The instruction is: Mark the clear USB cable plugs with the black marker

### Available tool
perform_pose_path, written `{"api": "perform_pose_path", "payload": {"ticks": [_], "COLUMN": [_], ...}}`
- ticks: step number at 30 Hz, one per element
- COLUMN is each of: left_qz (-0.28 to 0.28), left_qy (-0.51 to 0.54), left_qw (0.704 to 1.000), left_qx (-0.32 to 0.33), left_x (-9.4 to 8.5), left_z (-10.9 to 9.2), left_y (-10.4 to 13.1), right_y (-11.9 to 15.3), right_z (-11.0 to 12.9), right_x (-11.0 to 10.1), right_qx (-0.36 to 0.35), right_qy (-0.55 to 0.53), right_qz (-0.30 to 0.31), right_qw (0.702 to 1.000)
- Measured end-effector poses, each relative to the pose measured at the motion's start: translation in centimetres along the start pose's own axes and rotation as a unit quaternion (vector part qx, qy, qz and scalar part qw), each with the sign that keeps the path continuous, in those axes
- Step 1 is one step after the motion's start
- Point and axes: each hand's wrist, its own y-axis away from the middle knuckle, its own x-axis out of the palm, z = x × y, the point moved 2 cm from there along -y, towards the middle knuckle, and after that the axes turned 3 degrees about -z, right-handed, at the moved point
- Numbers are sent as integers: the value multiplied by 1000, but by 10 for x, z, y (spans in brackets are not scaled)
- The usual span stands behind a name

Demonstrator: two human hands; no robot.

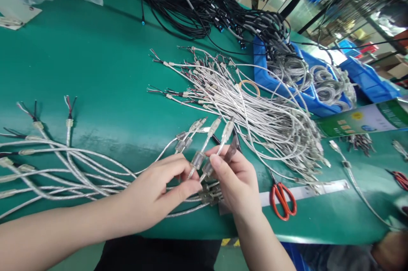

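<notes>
Two clear-jacketed USB cables [213, 128] stand side by side in front of me, plugs pointing away, each with a grey lump [198, 159] below the plug. My left hand [174, 186] pinches them just below the lumps. My right hand [237, 177] has its thumb and fingers closed on the cables beside the lumps. A dark, flat strip [231, 148] shows by the right fingers; its kind and whether it is held I cannot tell. More such cables [76, 169] run leftward beneath my hands, their stripped wire ends [69, 107] fanned out at the left.
A large bundle of silvery cables [242, 105] lies beyond my hands. Red-handled scissors [283, 203] rest on a steel ruler [306, 192] at right. Blue bins [280, 88] hold coiled cables; black cables [178, 3] heap behind. A person's arm [390, 249] shows at lower right.
</notes>
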Motion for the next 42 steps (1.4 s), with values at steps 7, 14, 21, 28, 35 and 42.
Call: {"api": "perform_pose_path", "payload": {"ticks": [7, 14, 21, 28, 35, 42], "left_qz": [32, 78, 38, 52, 66, 19], "left_qy": [62, 93, 270, 267, 188, -69], "left_qw": [997, 991, 951, 950, 970, 997], "left_qx": [-37, -61, -145, -153, -142, 20], "left_x": [-3, -4, 3, 2, 0, 1], "left_z": [1, 5, 13, 14, 12, 9], "left_y": [-1, -5, -2, -2, -2, -3], "right_y": [-4, -8, -9, -7, -2, -4], "right_z": [-3, -1, 0, -3, -3, 22], "right_x": [0, 3, 6, 4, 0, -19], "right_qx": [49, 108, 82, 54, 0, -133], "right_qy": [-45, -161, -160, -127, -47, 380], "right_qz": [-23, -21, -66, -58, -65, -136], "right_qw": [998, 981, 981, 989, 997, 905]}}
